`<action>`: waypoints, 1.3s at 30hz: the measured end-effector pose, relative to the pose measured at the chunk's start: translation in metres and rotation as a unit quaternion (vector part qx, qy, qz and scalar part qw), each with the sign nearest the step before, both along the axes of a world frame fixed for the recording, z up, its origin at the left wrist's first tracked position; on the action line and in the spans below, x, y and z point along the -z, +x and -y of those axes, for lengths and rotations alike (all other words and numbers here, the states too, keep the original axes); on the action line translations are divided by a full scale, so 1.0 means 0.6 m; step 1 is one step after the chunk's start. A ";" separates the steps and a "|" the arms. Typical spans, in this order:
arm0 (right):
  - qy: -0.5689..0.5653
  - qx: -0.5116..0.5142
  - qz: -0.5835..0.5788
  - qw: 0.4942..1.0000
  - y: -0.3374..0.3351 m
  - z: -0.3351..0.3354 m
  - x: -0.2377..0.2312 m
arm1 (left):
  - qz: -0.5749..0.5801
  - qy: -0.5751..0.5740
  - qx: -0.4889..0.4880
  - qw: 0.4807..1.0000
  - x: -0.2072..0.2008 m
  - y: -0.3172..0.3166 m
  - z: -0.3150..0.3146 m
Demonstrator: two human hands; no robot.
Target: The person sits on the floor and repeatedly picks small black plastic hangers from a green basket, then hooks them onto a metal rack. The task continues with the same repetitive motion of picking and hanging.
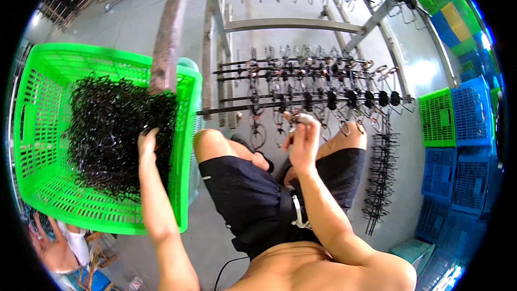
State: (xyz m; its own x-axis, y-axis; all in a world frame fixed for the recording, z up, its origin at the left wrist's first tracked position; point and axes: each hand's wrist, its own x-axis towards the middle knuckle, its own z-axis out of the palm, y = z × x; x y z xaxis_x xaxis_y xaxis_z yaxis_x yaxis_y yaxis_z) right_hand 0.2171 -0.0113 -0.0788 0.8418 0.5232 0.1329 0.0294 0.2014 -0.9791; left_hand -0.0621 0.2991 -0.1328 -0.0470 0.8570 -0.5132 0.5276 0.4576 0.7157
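My left hand (147, 143) reaches into a green plastic basket (107, 222), at the right side of a heap of tangled, glossy black wire-like pieces (105, 134). Its thumb shows, but the other fingers are mostly hidden among the pieces, so their grip is unclear. In front of my knees, my right hand (303, 137) is raised with its fingers curled closed, next to the lowest row of a rack. Whatever lies in those fingers is too small and blurred to make out. Along the rack's dark rods (231, 110) hang many thin looped pieces (257, 133).
A wooden beam (169, 37) overhangs the basket's far side. The metal rack frame (293, 23) stands ahead. Right of my leg is a column of dark spiky pieces (381, 178). Green crates (437, 118) and blue crates (474, 113) are stacked far right. Another person (59, 248) is at lower left.
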 end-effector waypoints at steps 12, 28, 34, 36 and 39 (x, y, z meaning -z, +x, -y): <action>-0.041 0.008 -0.032 0.999 0.025 -0.043 -0.016 | -0.095 0.132 0.102 0.981 -0.119 -0.027 0.132; 0.002 0.057 -0.125 0.990 -0.023 -0.038 -0.048 | 0.352 0.055 -0.113 0.928 -0.133 -0.077 0.220; -0.127 0.074 0.331 0.932 -0.059 0.004 -0.079 | 0.355 0.185 -0.137 0.906 -0.183 -0.078 0.260; -0.076 -0.135 0.336 0.929 -0.088 -0.005 -0.101 | 0.387 0.191 -0.121 0.894 -0.209 -0.071 0.280; -0.093 -0.179 0.302 0.932 -0.139 -0.050 -0.128 | 0.381 0.182 -0.058 0.905 -0.240 -0.029 0.319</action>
State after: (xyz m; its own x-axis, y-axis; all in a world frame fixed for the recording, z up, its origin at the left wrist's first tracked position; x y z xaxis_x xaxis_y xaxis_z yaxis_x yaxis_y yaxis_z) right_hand 0.1339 0.0187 -0.0021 0.4090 0.8175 0.4055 0.5502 0.1336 -0.8243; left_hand -0.0796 0.1076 0.0110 0.1009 0.9876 -0.1199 -0.2182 0.1396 0.9659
